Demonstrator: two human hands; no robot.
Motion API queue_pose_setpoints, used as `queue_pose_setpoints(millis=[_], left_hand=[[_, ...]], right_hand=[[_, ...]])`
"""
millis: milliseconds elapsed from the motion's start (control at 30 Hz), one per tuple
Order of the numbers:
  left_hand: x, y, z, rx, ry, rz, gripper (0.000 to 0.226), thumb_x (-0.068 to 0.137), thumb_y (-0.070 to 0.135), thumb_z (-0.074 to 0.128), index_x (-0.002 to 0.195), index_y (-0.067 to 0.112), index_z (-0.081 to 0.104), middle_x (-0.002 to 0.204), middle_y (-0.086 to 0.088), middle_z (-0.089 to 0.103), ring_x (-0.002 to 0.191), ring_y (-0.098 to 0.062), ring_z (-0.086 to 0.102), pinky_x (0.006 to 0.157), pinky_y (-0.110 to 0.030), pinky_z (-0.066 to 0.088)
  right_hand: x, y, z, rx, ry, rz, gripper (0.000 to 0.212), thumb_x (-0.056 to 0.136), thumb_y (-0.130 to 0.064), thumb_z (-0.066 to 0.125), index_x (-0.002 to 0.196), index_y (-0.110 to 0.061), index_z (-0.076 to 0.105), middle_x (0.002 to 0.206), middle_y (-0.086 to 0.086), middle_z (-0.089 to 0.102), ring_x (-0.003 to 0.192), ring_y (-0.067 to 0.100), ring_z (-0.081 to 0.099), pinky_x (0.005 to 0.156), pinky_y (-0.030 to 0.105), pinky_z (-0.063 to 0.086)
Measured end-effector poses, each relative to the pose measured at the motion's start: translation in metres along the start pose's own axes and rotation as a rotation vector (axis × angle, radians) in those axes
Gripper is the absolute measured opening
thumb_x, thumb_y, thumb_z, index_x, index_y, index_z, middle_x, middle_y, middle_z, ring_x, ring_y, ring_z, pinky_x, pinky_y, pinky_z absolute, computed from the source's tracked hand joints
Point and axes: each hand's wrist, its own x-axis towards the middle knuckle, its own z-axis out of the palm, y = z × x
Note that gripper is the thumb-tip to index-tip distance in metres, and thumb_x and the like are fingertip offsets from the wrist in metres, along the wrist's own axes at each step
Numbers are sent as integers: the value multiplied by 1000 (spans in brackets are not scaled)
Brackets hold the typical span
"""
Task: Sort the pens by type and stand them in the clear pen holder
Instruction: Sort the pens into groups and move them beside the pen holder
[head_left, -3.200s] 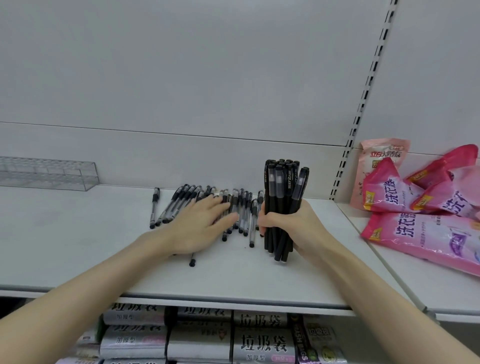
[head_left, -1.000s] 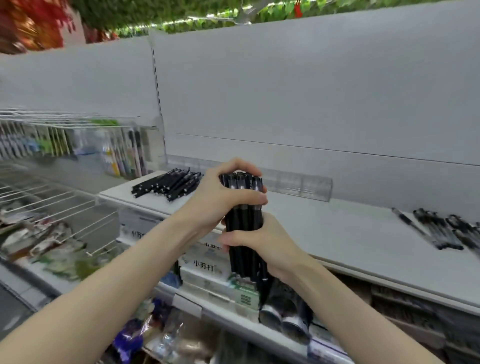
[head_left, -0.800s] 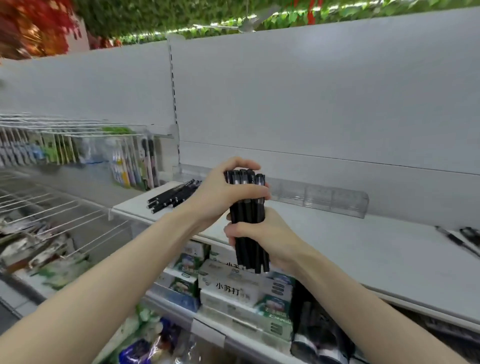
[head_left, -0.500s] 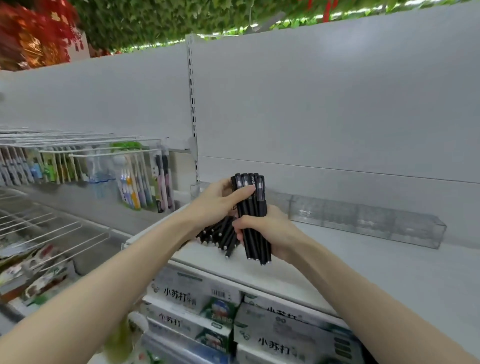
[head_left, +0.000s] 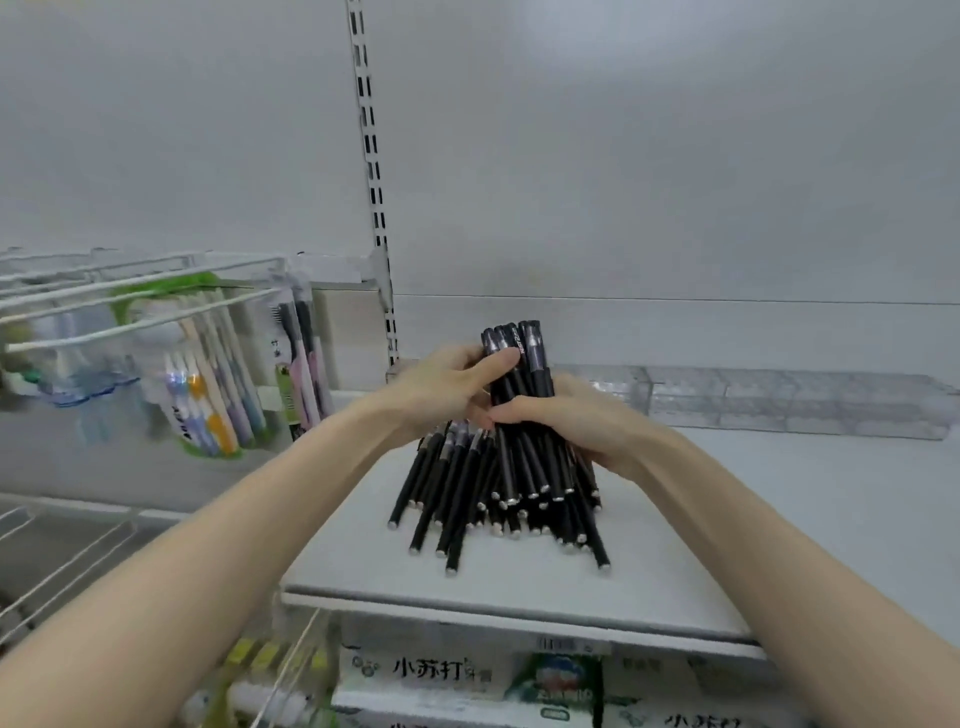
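A white metal shelf (head_left: 753, 545) carries a long clear plastic pen holder (head_left: 779, 402) along its back wall. At its left end lies a fanned heap of matte black pens (head_left: 457, 483). Just above it, the left hand (head_left: 441, 389) and right hand (head_left: 571, 421) meet, both curled round a near-upright bundle of black pens (head_left: 519, 374).

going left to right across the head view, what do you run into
hanging toothbrush packs → slotted shelf upright → left hand → bundle of black pens that both hands grip → right hand → clear pen holder
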Motion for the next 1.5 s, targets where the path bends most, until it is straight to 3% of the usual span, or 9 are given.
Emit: queue_pose_setpoints(millis=[167, 333, 400, 467, 567, 733, 967, 1200, 1500], left_hand=[[6, -22, -14, -2, -107, 38, 30, 99, 30, 46, 84, 9, 63, 69, -4, 62, 51, -9, 54, 51, -17, 46], [14, -45, -13, 125, -18, 142, 44, 93, 46, 51, 86, 5, 67, 70, -2, 63, 62, -14, 55, 61, -26, 42], [20, -58, -11, 184, 47, 194, 50, 86, 62, 48, 80, 15, 66, 71, 1, 66, 66, -19, 58, 67, -34, 46], [23, -67, -7, 339, 61, 156, 54, 86, 69, 39, 98, 24, 67, 100, -3, 65, 97, -25, 57, 91, -42, 43], [11, -72, -3, 469, 78, 50, 52, 97, 48, 36, 140, 19, 42, 144, -4, 37, 136, -22, 29, 113, -40, 20], [-2, -83, 0, 503, -31, 77, 56, 99, 51, 22, 149, 27, 22, 157, 6, 19, 144, -12, 12, 117, -45, 9], [-7, -80, 3, 620, -46, 19, 63, 93, 63, 16, 149, 37, 10, 159, 10, 4, 146, -12, -1, 115, -49, -7], [-14, -78, 7, 583, -54, 6, 58, 93, 63, 13, 148, 44, 8, 159, 11, -1, 146, -13, -5, 115, -50, -4], [-12, -78, 8, 700, -75, 20, 61, 90, 67, 8, 147, 46, 2, 159, 11, -6, 146, -16, -8, 115, -52, -6]], right_hand=[[5, -2, 15, -160, 103, 118, 33, 83, -37, 66, 105, -12, 68, 101, 11, 72, 94, 27, 69, 90, 44, 51], [2, 2, 25, -277, 264, 138, 20, 91, -31, 62, 78, -16, 62, 68, -8, 65, 66, 7, 62, 67, 21, 48], [5, 10, 32, -366, 350, 143, 46, 85, -51, 58, 87, -5, 60, 79, 5, 61, 76, 16, 59, 78, 30, 49], [7, 22, 33, -489, 432, 182, 72, 66, -75, 44, 98, -13, 60, 97, 7, 56, 99, 25, 54, 97, 48, 42], [2, 27, 37, -607, 505, 294, 59, 84, -66, 40, 120, -21, 54, 119, 0, 38, 128, 22, 30, 111, 42, 20], [-1, 31, 35, -674, 521, 296, 44, 98, -44, 38, 126, -11, 48, 145, 2, 30, 137, 18, 19, 110, 38, 13], [-3, 32, 28, -794, 505, 438, 60, 92, -62, 32, 145, -34, 29, 160, 4, 10, 147, 22, -2, 114, 47, -3], [-11, 29, 34, -793, 428, 481, 68, 94, -63, 26, 152, -32, 10, 154, 16, 22, 142, 36, 13, 112, 46, 16], [-17, 17, 31, -676, 353, 456, 76, 96, -60, 23, 144, -1, 32, 151, 14, 33, 137, 26, 34, 105, 34, 28]])
